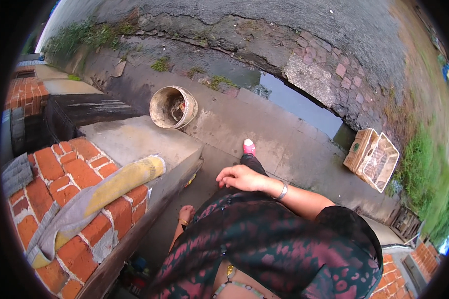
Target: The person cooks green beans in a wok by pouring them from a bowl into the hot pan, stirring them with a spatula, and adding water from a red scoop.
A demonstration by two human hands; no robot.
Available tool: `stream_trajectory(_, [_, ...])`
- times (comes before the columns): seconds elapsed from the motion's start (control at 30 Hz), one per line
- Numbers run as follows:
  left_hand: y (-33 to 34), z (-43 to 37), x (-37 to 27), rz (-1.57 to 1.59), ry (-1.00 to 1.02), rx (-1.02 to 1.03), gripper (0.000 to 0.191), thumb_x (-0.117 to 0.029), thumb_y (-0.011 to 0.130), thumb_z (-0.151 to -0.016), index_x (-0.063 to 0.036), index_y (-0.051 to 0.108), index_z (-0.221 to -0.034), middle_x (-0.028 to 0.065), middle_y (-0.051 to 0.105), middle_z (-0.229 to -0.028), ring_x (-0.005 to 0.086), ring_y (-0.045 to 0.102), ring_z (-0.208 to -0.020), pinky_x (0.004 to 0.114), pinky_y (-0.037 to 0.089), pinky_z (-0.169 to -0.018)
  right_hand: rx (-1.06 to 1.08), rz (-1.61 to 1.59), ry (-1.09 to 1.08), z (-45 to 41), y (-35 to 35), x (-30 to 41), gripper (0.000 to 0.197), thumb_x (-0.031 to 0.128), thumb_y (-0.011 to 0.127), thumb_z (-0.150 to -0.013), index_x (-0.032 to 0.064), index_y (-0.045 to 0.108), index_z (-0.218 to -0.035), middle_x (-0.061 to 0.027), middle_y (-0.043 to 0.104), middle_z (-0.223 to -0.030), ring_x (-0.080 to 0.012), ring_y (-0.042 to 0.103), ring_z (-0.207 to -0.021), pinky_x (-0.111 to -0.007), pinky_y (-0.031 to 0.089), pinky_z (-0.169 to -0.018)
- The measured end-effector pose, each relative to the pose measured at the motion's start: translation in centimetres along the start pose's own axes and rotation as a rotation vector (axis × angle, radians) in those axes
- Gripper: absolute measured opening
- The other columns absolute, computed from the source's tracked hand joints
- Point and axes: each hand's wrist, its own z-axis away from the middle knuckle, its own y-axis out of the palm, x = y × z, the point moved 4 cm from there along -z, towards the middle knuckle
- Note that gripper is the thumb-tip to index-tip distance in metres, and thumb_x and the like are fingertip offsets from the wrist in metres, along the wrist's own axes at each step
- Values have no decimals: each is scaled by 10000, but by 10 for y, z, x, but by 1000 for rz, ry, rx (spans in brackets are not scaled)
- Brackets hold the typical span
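Note:
My right hand (241,178) hangs in front of my dark patterned shirt, a metal bracelet at its wrist. Its fingers bend loosely, somewhat apart, and hold nothing. Low at my left side is my left hand (187,213), fingers curled in and no object visible in it. Beyond my right hand, one foot in a pink shoe (249,148) shows on the concrete paving (239,119). A dirty pale plastic bucket (192,109) with some debris inside stands ahead to the left, out of reach of both hands.
Left of me, a yellow and grey cloth (112,190) drapes over a red brick wall (84,164) beside a concrete ledge (142,138). A water-filled ditch (303,108) crosses ahead. Near its right end sits a plastic crate (374,159). Broken stone edging (310,78) borders the grey road (284,26).

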Motion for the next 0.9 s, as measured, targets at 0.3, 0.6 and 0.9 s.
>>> stream_trajectory(0.3, [-18,-21,52,165,-46,-112,124,-184,558,-770,-87,519,-835,26,542,-672,119,540,-554,228,352,-385,62,141,-426,34,24,168,180,61,490,-817,16,568,-973,-97,584,-893,-159,564,-773,-268,461,-694])
stream_trajectory(0.6, [-22,16,65,237,74,-279,136,-169,546,-761,-35,552,-784,33,559,-656,135,538,-540,272,448,-505,268,191,-1807,166,92,262,71,57,530,-678,49,504,-612,-45,522,-588,-167,477,-511,-253,350,-447])
stream_trajectory(0.9, [-22,-5,173,235,100,-329,139,-190,550,-751,-53,565,-772,19,552,-635,125,528,-513,252,419,-449,540,143,-1777,151,145,272,57,81,526,-711,25,520,-716,-48,530,-668,-148,486,-579,-242,366,-503])
